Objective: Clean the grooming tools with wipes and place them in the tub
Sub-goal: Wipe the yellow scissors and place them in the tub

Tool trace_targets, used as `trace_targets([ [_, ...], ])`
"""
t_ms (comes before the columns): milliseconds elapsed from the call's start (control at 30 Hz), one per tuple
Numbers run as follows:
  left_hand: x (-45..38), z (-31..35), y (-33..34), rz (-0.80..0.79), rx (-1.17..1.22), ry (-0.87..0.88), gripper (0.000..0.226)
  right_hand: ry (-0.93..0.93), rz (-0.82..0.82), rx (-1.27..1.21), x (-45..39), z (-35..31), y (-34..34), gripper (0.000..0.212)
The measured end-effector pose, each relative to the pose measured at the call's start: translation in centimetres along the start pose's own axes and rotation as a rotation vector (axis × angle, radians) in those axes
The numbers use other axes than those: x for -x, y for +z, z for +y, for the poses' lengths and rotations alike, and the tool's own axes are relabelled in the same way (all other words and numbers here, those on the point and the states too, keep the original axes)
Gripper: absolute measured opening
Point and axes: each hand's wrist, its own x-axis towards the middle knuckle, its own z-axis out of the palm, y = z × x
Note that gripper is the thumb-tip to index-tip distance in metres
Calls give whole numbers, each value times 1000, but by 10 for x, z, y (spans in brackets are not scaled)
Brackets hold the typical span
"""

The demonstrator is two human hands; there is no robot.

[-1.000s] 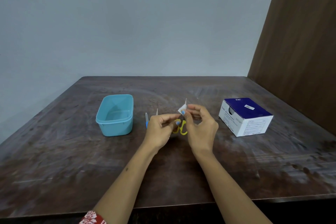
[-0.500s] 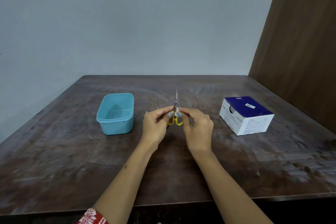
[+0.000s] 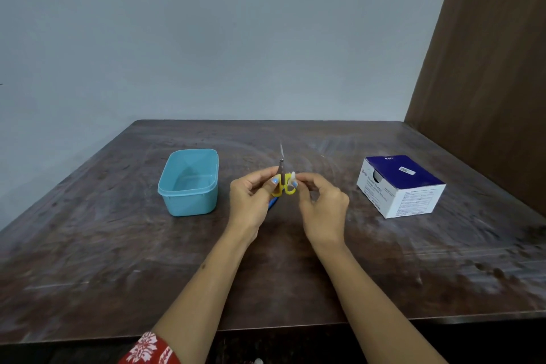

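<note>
**Wiping the scissors, tub still waiting**

The counter (image 3: 295, 275) is a broad slab of dark brown wood, worn and streaked with pale scuffs, set against a plain grey wall and a brown panel on the right. On its right side sits the box (image 3: 400, 185), a squat cardboard carton, navy on top and white on the sides with fine print, with a round opening in its left face. On the left stands the tub (image 3: 189, 183), a rounded rectangular container of pale blue plastic with a thick rim; it looks smooth, and nothing shows inside it.

Between box and tub, both hands are raised above the counter. The left hand (image 3: 251, 201) has its fingers curled round the scissors (image 3: 283, 179), pinching them near the yellow plastic loops so the thin metal blades point up and away. The right hand (image 3: 323, 207) pinches a small white wipe (image 3: 292, 180) between thumb and fingers, pressed against the right loop. A blue tool (image 3: 273, 203) peeps out beside the left hand; its shape is mostly hidden, and I cannot tell whether it lies on the counter.

The step in hand looks to be the cleaning of the scissors, at the handle. Next, probably, the scissors go left into the tub, which calls for a short carry with the sharp tips kept clear of the fingers.
</note>
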Motion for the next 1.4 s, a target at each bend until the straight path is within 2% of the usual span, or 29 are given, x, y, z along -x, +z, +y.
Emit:
trace_targets([
  [100,-2,1,-1,37,41,-26,24,48,-32,2,0,1,1,14],
  [267,0,2,1,6,58,-66,22,-166,88,81,1,-2,-1,17],
  [500,2,7,0,2,163,-94,21,162,-74,-85,-3,0,1,13],
  [700,3,10,-1,-18,255,-154,16,67,8,-110,-2,-4,-2,15],
  [900,1,9,-3,38,225,-176,19,242,-94,-149,-4,2,1,11],
  [967,1,9,-2,74,210,-177,18,192,-64,-124,-3,0,1,10],
  [1067,0,10,-1,104,222,-192,18,-61,58,-93,0,-1,2,11],
  [1167,3,10,2,36,197,-263,18,-236,76,-25,1,1,4,12],
  [1267,4,10,2,-27,195,-289,18,-269,9,39,2,4,6,13],
  [1400,1,11,0,-11,241,-282,24,-238,-54,112,4,6,10,9],
])
